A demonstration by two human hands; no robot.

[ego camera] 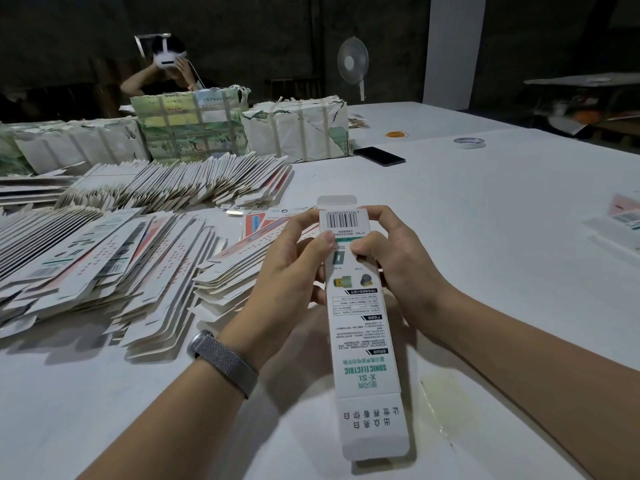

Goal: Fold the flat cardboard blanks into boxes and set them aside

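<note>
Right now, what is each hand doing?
Left hand: holding the box, thumb on its front.
Right hand: holding the same box near its top end.

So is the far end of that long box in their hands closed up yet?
Not yet. The box has its far tuck flap sticking straight out past the barcode panel, while the left hand and right hand pinch that end.
</note>
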